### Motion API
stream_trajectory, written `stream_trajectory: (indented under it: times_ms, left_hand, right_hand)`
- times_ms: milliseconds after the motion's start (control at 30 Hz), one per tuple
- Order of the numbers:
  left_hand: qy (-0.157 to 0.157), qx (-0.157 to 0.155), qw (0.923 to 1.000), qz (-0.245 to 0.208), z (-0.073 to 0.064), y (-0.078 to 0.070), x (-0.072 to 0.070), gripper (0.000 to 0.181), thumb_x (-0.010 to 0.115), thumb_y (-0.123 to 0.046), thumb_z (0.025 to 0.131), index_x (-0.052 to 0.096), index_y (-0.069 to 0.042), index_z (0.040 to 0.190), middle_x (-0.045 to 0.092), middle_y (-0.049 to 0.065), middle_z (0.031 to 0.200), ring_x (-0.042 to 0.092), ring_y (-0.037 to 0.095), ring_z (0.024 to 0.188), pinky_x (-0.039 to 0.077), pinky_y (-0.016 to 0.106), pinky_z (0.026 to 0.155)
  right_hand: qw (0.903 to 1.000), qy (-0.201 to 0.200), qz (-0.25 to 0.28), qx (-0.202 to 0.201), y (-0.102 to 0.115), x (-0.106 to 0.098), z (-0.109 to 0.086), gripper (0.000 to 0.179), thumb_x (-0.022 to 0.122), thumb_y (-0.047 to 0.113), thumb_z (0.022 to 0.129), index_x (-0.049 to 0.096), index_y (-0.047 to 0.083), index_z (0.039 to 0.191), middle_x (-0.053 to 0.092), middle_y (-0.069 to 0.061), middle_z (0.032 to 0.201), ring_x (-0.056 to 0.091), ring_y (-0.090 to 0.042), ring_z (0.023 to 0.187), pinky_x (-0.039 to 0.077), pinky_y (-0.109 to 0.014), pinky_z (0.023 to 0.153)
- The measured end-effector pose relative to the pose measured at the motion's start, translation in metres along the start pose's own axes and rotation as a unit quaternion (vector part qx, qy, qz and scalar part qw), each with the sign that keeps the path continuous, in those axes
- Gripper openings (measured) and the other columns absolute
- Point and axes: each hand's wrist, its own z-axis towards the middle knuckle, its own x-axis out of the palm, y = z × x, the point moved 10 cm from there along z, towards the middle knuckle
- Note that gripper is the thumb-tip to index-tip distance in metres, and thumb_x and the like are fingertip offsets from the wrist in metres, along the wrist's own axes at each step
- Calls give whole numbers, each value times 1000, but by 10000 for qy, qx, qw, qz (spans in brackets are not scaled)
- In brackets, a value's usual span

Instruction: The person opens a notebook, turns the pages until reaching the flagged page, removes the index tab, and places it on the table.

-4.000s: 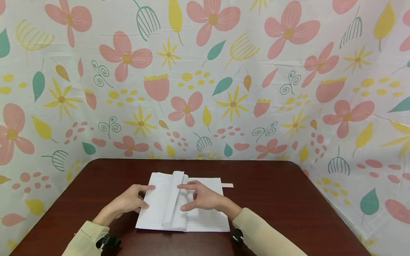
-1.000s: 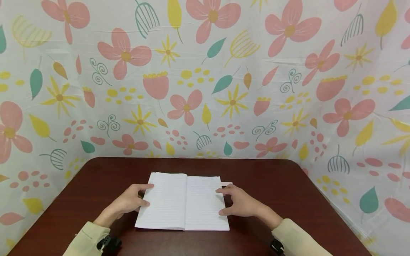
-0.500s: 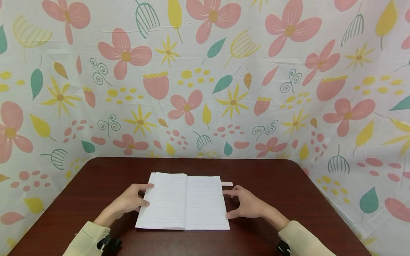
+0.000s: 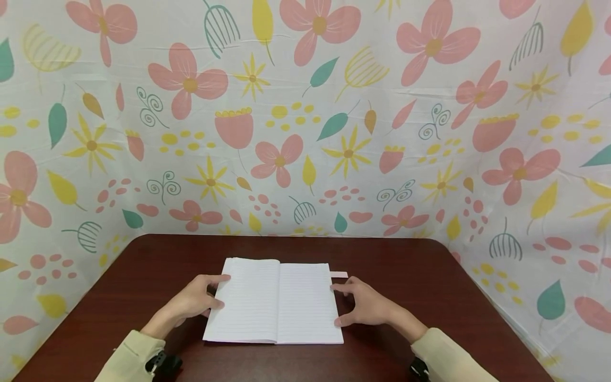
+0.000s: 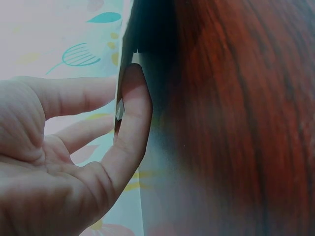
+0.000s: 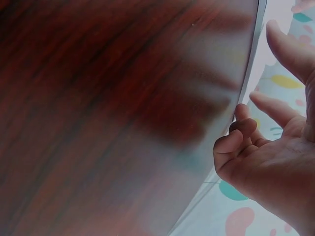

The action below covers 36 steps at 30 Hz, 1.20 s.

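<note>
A notebook lies open on the table, showing two lined white pages. My left hand grips its left edge; in the left wrist view, fingers of the left hand lie on both faces of the thin edge. At the right edge, my right hand has its thumb and index fingertips at the page border, spread apart. The right wrist view shows the right hand with thumb and index finger extended and the other fingers bent, nothing between them.
A pale strip sticks out from the notebook's upper right side. The dark reddish-brown table extends around the notebook. Behind it hangs a floral-patterned cloth. Each wrist carries a black device, such as the one on the left wrist.
Pages that stood curled under my right hand now lie flat on the right side. The right hand moved rightward to the notebook's right edge. My left hand stays in place.
</note>
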Motion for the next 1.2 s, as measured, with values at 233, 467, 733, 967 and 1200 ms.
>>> stream_trajectory:
  times_ms: [233, 467, 733, 967, 1200]
  left_hand:
    - [21, 14, 10000, 4, 1, 1, 0, 64, 73, 15, 87, 54, 9, 148, 55, 26, 121, 71, 28, 72, 62, 44, 64]
    - [-7, -9, 10000, 11, 1, 2, 0, 64, 73, 15, 87, 54, 9, 148, 55, 25, 120, 71, 28, 72, 62, 44, 64]
    - [-54, -56, 10000, 38, 2, 4, 0, 64, 73, 15, 87, 55, 8, 148, 55, 24, 120, 71, 28, 72, 62, 44, 64]
    - [-31, -31, 10000, 26, 2, 5, 0, 64, 74, 15, 87, 55, 8, 148, 56, 23, 118, 70, 28, 72, 62, 44, 63]
    - [-54, -24, 10000, -4, 2, 4, 0, 64, 73, 15, 87, 54, 8, 148, 55, 24, 119, 71, 29, 73, 62, 45, 64]
  right_hand:
    - [10000, 35, -28, 67, 0, 2, 0, 80, 94, 31, 80, 61, 0, 146, 53, -9, 112, 51, -26, 100, 47, -38, 80]
    - [9998, 32, -1, 188, -3, 3, 1, 82, 94, 31, 80, 60, 0, 147, 53, -9, 114, 51, -26, 102, 47, -37, 80]
    - [9998, 46, 5, 169, -2, 4, 1, 82, 94, 30, 80, 60, 0, 147, 53, -11, 115, 51, -26, 103, 48, -38, 81]
    - [9999, 35, 49, 123, 1, 3, 1, 80, 94, 28, 79, 61, -1, 146, 52, -11, 114, 50, -27, 103, 47, -39, 80]
    - [9999, 64, 2, 134, 3, 3, 3, 80, 94, 29, 79, 61, -1, 146, 53, -11, 114, 52, -28, 104, 48, -41, 83]
